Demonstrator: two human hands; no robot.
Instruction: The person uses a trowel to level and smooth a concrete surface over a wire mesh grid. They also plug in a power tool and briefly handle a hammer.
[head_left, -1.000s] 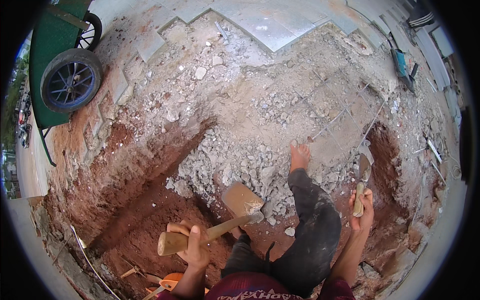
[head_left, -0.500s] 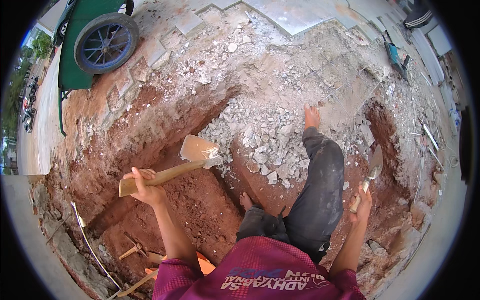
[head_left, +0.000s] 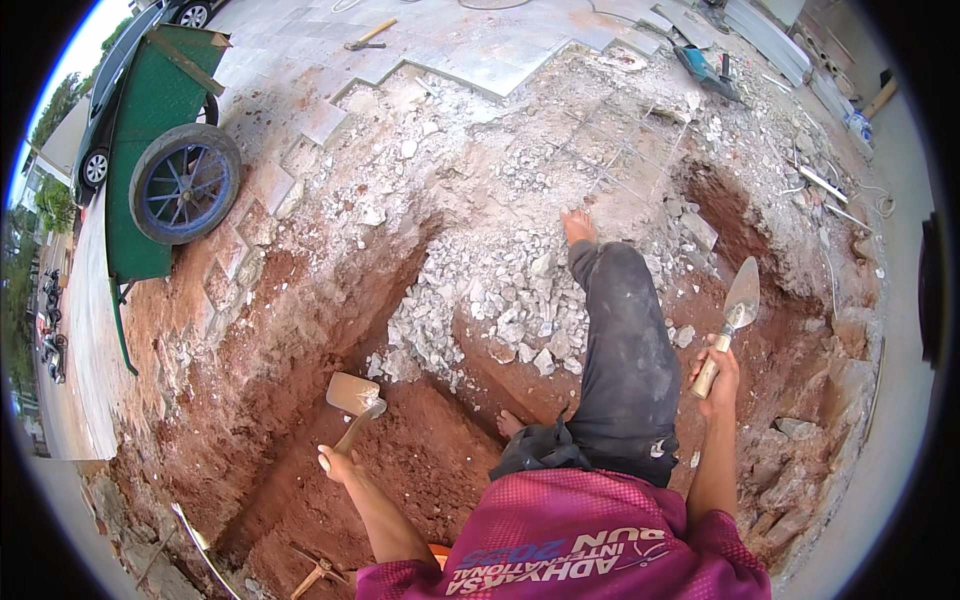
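Observation:
My left hand (head_left: 342,464) is closed round the wooden handle of a hoe (head_left: 353,394). The hoe's broad blade is low over the red soil of the trench, left of my feet. In my closed right hand (head_left: 718,374) is a trowel (head_left: 741,298), held by its pale handle with the pointed blade up and away from me. Grey broken rubble (head_left: 510,290) lies in a heap between the two tools, in front of me. One bare foot (head_left: 577,226) rests at the rubble's far right edge; the other is lower, on red soil.
A green cart (head_left: 150,150) with a spoked wheel stands at the far left. Paving slabs (head_left: 470,55) border the dug ground at the back, with a hammer (head_left: 370,34) on them. A teal power tool (head_left: 706,72) lies back right. A pickaxe (head_left: 318,572) lies at lower left.
My left hand has lowered the hoe toward the trench, and its blade is now nearer the soil. The trowel stays in my right hand, raised slightly. The whole view has shifted.

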